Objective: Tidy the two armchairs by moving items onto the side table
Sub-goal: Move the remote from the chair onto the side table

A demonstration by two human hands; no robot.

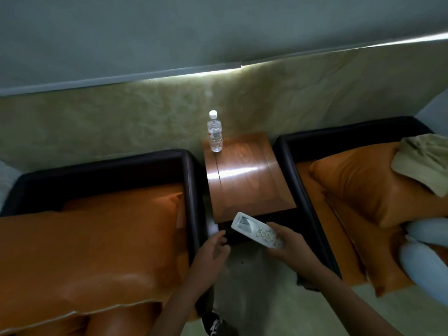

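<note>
- Two dark-framed armchairs with orange seats, the left armchair [189, 190] and the right armchair [291, 166], flanking one wooden side table [242, 178].
- One water bottle [215, 132] with a white cap, upright at the far left corner of the side table.
- One white remote [257, 230], off both chairs and in the air at the near edge of the side table, screen end toward the wood. Cannot tell whether it touches the table.
- On the right hand [288, 243], fingers and thumb curled round the button end of the remote.
- On the left hand [213, 251], nothing held, with fingers loosely bent and slightly apart, just beside the inner arm of the left armchair.
- Two orange cushions: one left cushion [116, 214] against the back of the left armchair and one right cushion [358, 185] on the right armchair.
- One crumpled beige cloth [421, 161] on top of the right cushion, toward the back.
- One pale blue soft thing [426, 251] at the front of the right armchair, touching the right cushion; kind unclear.
</note>
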